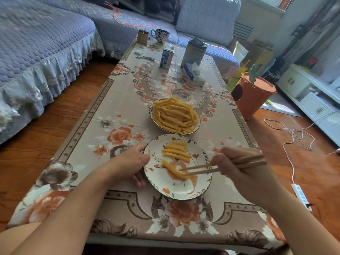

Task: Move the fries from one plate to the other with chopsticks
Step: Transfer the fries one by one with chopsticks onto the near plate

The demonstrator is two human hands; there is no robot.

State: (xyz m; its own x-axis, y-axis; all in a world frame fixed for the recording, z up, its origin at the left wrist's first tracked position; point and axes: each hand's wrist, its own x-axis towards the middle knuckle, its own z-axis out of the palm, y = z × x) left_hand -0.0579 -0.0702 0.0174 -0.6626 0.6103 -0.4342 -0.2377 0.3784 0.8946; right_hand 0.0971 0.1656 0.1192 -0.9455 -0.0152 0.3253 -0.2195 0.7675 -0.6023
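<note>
The left hand (128, 162) grips the rim of the near white flowered plate (200, 188), and the right hand (239, 168) holds the two wooden chopsticks (198, 169), tips at one long yellow wavy fry (174, 169) on that plate. I think it helps to squeeze gently near the fry's middle and keep the plate steady. It is hard to see if the tips pinch the fry or just touch it, and the full far plate of fries (174, 115) waits close behind.

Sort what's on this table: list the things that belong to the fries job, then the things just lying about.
Part of the job:
- far plate, heaped with fries
- near plate, a few fries on it
- chopsticks, held by the right hand
- left hand, gripping the near plate's rim

Lying about:
- mug
- tin can
- tissue box
- small carton
</note>
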